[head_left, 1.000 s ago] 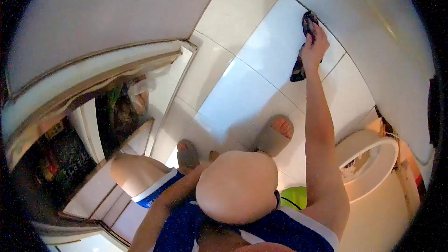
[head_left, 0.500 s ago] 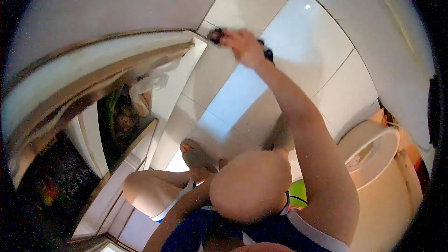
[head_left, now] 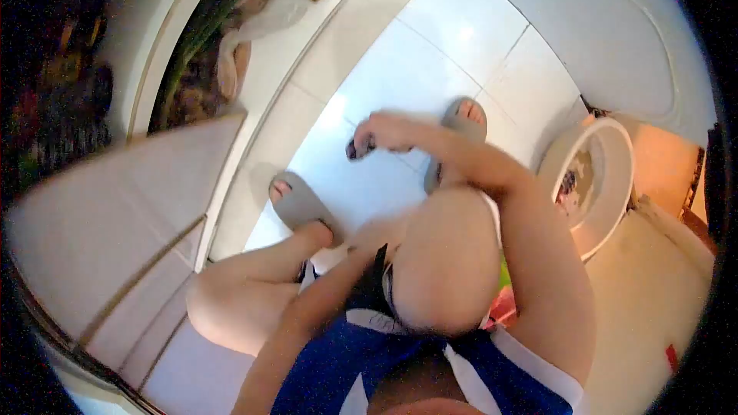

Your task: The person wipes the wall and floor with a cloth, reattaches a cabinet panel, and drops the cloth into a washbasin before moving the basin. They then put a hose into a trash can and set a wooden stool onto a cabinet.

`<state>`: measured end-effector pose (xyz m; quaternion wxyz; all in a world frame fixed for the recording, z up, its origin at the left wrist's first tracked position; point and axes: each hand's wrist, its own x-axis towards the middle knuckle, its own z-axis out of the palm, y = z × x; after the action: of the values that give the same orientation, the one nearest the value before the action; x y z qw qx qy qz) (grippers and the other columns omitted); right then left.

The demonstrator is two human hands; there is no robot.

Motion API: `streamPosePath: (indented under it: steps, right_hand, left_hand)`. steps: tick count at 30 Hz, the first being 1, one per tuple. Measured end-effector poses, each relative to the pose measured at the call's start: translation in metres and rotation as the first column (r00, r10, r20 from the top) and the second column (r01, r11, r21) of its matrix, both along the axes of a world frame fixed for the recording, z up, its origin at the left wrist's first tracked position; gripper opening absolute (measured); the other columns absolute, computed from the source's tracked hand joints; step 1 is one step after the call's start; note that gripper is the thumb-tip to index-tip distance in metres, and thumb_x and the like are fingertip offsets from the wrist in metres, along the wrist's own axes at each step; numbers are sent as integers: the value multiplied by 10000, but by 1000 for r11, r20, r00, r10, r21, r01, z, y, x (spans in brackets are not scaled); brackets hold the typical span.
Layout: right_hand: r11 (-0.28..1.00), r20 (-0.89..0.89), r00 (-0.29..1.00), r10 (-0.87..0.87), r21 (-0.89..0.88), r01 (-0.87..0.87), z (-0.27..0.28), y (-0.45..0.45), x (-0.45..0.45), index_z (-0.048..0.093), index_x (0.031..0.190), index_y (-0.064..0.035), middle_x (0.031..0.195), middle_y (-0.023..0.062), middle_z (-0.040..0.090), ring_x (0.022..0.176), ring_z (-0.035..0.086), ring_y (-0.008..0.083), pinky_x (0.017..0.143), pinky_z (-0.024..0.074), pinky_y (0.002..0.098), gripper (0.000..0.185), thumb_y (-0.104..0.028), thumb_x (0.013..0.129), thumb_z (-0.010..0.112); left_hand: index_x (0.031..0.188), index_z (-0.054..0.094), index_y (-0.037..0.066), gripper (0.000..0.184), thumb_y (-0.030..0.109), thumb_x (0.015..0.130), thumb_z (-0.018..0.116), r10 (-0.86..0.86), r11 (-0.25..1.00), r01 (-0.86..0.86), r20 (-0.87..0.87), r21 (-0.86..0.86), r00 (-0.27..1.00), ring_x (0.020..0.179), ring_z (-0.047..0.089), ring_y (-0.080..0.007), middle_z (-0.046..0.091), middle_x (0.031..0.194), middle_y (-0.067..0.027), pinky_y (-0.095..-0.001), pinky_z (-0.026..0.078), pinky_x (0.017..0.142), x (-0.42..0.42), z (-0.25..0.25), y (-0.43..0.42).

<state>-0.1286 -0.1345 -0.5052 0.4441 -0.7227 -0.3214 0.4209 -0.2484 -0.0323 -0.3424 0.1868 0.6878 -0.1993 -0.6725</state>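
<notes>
My right hand (head_left: 388,132) is over the tiled floor (head_left: 346,184), fingers curled round a dark, bunched cloth-like thing (head_left: 357,149). Only a small part of that bundle shows below the fingertips, and its exact kind is unclear. My left forearm (head_left: 319,300) reaches inward between my bent legs. The left hand lies behind the raised knee (head_left: 446,261), so its fingers are hidden. A black piece (head_left: 377,280) shows beside that forearm.
Grey slippers (head_left: 298,204) are on my feet. To the right stands a round pale bin (head_left: 626,177) with bits of waste inside, beside a tan box (head_left: 653,161). On the left, an open low cabinet (head_left: 238,131) holds leafy greens (head_left: 204,46) and a plastic bag.
My right hand has drawn back from the far tiles by the cabinet corner toward my feet, still with the dark bundle. The view has shifted, showing more of the cabinet and both slippers.
</notes>
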Motion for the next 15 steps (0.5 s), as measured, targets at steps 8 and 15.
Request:
streamPosePath:
  steps: [8,15]
  right_hand:
    - [634,-2,639,-769,117,764,192,-101,11,591,1091,-56,1055,34,599,985,531,142,904,409,286,291,13,825,496]
    - [31,88,13,-996,200,979,182,-197,-32,646,1054,-71,1009,77,636,872,596,181,785,481,312,287,-17,776,595]
  left_hand:
    - [1131,576,86,395,215,763,644,-189,982,183,168,52,967,937,616,-347,638,1000,-187,-468,490,773,-95,-43,40]
    - [1241,515,86,451,172,811,621,509,838,-448,741,-312,437,1037,570,-322,582,1154,-180,-404,457,875,-38,162,81]
